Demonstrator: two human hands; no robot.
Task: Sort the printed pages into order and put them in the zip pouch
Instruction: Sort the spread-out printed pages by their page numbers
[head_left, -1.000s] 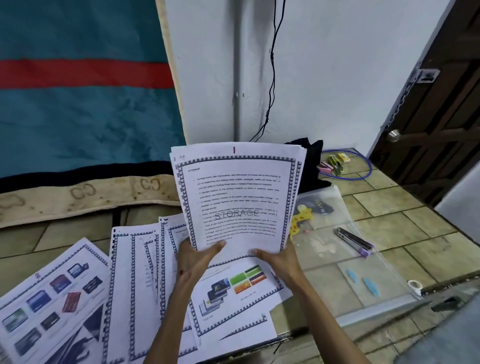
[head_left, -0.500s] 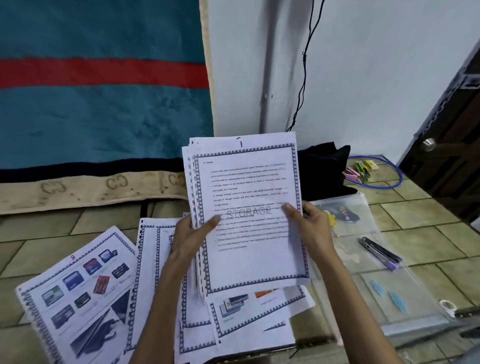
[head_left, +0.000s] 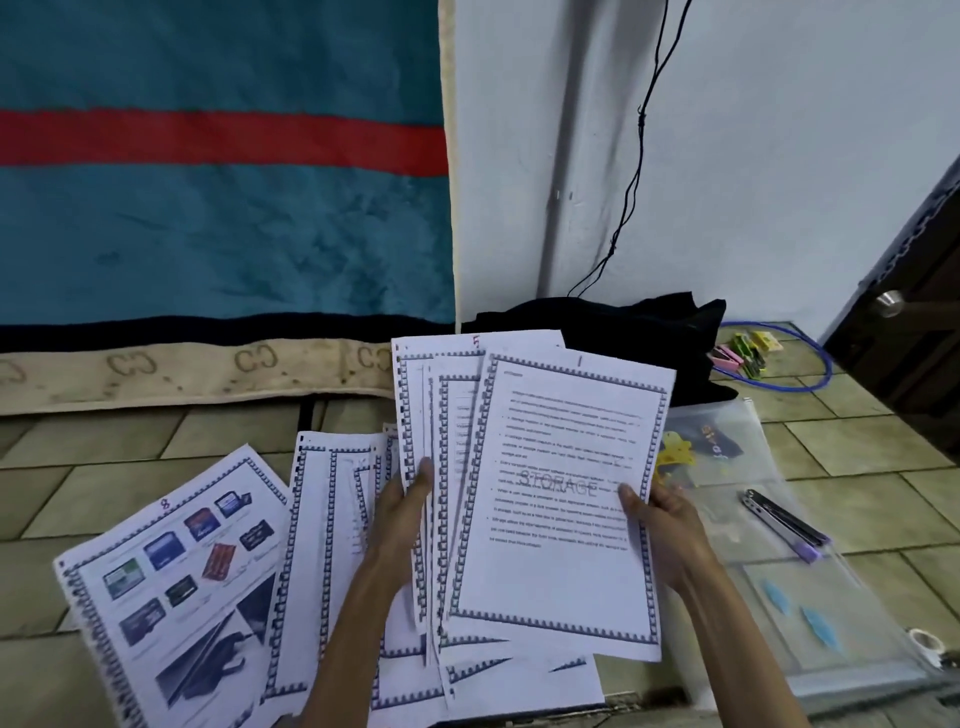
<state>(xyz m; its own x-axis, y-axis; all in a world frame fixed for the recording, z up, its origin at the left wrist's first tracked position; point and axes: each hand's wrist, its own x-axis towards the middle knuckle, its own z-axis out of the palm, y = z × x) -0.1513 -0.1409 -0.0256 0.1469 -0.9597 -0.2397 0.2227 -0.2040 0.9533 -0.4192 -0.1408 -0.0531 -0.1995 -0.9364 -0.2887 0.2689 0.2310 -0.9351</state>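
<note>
I see my left hand (head_left: 402, 512) at the centre of the frame, its thumb pressed on the front of a fanned bundle of printed pages (head_left: 447, 467), fingers hidden behind the sheets, so it is clamped on the bundle. My right hand (head_left: 662, 530) sits just right of centre, thumb on the right edge of the front page (head_left: 561, 499), which carries a faint "STORAGE" watermark and a patterned blue border; this hand is pinched on that sheet. The front page overlaps the fanned ones and is tilted slightly clockwise.

Below and left of my hands, more bordered pages (head_left: 332, 545) lie spread on the tiled floor (head_left: 130, 467), overlapping one another. At the lower left lies a picture page (head_left: 176, 587) showing memory cards, with a handwritten 8 near its top.

The clear zip pouch (head_left: 810, 587) lies flat on the floor at the right of the frame, just beside the held pages, its near edge partly covered by them. A pen with a purple end (head_left: 784, 525) rests across it. I cannot tell whether the yellow and dark shapes near its top are inside or beneath it.

Behind the pages sits a black cloth (head_left: 639, 332) against the white wall, with a blue ring (head_left: 810, 384) to the right.
</note>
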